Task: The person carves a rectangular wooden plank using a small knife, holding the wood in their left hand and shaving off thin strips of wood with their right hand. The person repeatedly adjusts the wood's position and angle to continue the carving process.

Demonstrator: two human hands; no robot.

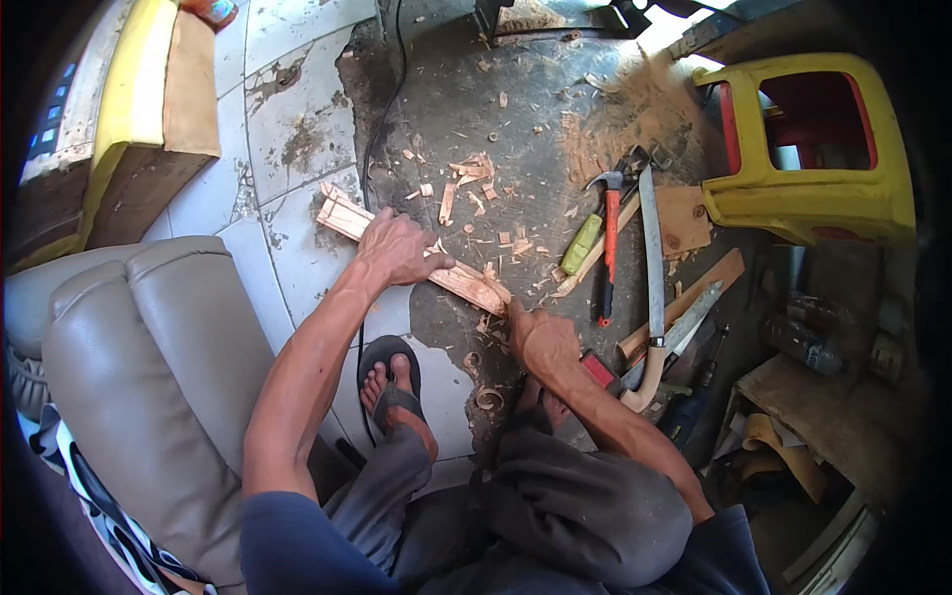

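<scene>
A pale, reddish strip of wood [466,283] with grooves along its length lies slantwise in front of me, above the floor. My left hand [392,248] is closed over its middle, the thumb stretched along the top. At the strip's near right end, my right hand [540,340] has its fingers curled round; whether a small tool is also in that fist is hidden. Wood shavings [471,169] lie scattered beyond the strip. To its right rest a claw hammer [611,238] with an orange and black handle and a yellow-green tool [581,245].
A long blade [652,258] with a wooden handle lies right of the hammer, by some wood offcuts [684,302]. A yellow wooden vehicle cab [808,188] stands at the far right. A padded seat [169,347] is on my left. A black cable [377,129] crosses the tiles.
</scene>
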